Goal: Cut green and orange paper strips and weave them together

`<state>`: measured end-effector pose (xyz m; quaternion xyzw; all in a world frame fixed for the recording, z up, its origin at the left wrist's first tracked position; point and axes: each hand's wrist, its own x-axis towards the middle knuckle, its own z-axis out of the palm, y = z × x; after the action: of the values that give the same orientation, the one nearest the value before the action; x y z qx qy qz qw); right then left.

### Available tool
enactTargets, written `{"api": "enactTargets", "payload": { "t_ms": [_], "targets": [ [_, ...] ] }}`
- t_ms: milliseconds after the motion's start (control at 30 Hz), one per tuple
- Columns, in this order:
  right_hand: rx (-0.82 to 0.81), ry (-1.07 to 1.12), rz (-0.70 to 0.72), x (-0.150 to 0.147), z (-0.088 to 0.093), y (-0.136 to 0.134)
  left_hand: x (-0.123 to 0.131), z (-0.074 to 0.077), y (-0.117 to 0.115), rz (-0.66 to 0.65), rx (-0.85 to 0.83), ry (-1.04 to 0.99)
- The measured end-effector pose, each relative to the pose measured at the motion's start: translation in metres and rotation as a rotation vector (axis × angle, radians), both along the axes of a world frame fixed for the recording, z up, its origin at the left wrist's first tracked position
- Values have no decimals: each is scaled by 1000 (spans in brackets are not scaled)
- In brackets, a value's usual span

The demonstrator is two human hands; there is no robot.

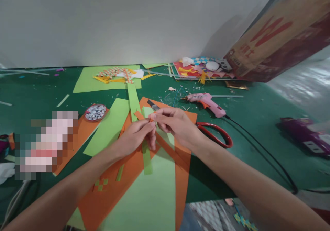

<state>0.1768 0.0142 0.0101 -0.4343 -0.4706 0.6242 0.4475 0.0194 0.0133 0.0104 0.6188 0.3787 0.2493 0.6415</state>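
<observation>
The person's two forearms reach in from the lower corners and converge over the middle of the green surface point(254, 117). The left hand point(135, 133) comes in with its back partly upward, thumb laid forward and the lower fingers curled beneath. The right hand point(176, 122) angles in from the other side, wrist slightly bent, index finger arched toward the thumb. Fingertips of both hands nearly meet, pinched narrowly on a small orange paper strip point(138, 115), one end of which sticks out past the left fingers. The strip is held above a pale green sheet point(144, 200) overlapping orange paper point(182, 189). A pink glue gun point(207, 102) lies beyond the right hand, near a red handle point(228, 140).
</observation>
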Motion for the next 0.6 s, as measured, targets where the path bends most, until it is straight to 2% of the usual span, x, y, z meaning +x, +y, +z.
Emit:
{"api": "enactTargets", "payload": {
  "t_ms": [600],
  "targets": [
    [-11, 9, -52, -4, -2, -2, 1, -2, -2, -5, 15, -5]
  ]
}}
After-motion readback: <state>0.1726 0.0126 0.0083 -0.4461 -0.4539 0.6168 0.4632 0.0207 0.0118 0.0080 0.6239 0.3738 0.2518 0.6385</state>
